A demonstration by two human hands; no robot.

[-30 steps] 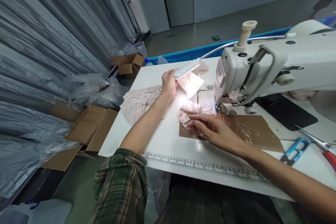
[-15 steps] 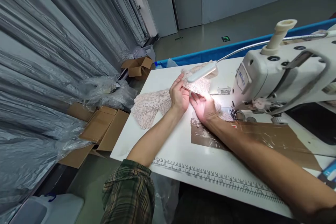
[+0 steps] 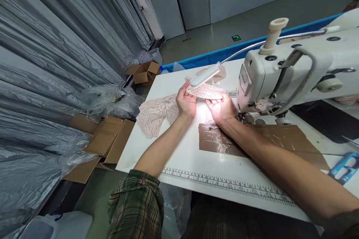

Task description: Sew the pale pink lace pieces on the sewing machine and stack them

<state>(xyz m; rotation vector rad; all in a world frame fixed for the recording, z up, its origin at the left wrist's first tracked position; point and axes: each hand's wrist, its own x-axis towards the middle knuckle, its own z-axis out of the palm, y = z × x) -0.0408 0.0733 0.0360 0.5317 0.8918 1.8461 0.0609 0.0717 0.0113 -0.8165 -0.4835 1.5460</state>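
Observation:
Pale pink lace fabric (image 3: 206,91) is stretched between my two hands under a small white lamp (image 3: 205,75). My left hand (image 3: 186,101) grips its left edge, thumb on top. At the fabric's right end, my right hand (image 3: 221,109) pinches the edge, palm turned up beside the sewing machine (image 3: 258,78). Another stretch of the same lace (image 3: 158,114) lies on the white table left of my left hand; whether it joins the held part is hidden. The needle area is partly covered by my right hand.
Brown tape-covered board (image 3: 220,142) lies under my right forearm. A printed ruler (image 3: 224,185) runs along the front edge of the table (image 3: 179,157). A blue-handled tool (image 3: 344,168) rests at right. Cardboard boxes (image 3: 108,138) and plastic bags stand on the left.
The lace between my hands is now lifted and spread flatter, with my right hand moved up to its edge. The whole view has shifted slightly, showing more of the machine.

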